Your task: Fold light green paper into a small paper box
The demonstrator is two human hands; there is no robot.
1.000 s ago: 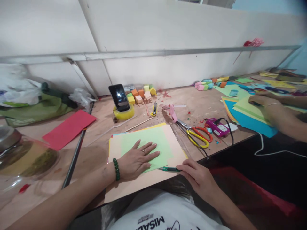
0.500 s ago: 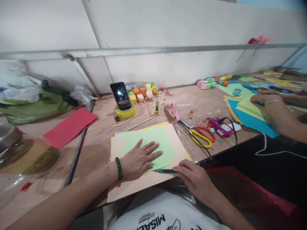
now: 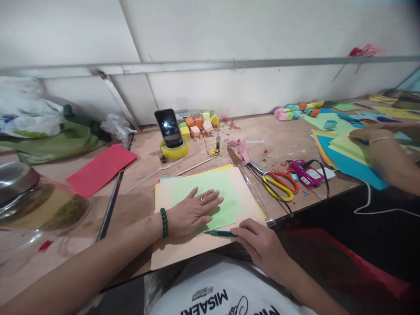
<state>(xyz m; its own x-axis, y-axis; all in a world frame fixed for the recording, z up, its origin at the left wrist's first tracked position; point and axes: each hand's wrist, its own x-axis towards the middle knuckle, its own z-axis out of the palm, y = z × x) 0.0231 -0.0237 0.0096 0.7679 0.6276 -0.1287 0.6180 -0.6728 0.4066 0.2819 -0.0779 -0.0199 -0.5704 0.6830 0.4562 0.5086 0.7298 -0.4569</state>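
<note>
From the left hand [image 3: 193,212], one phone [image 3: 168,126] is standing at eleven o'clock, two orange blocks [image 3: 189,122] are lying at twelve, one pair of scissors [image 3: 266,173] at two, one red sheet [image 3: 101,169] at ten.

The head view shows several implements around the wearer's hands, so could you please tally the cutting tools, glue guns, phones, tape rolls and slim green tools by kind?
Cutting tools: 2 (scissors, yellow cutter)
Pink glue gun: 1
Phone: 1
Tape roll: 1
Slim green tool, exact type unclear, in the right hand: 1
Total: 6
</note>
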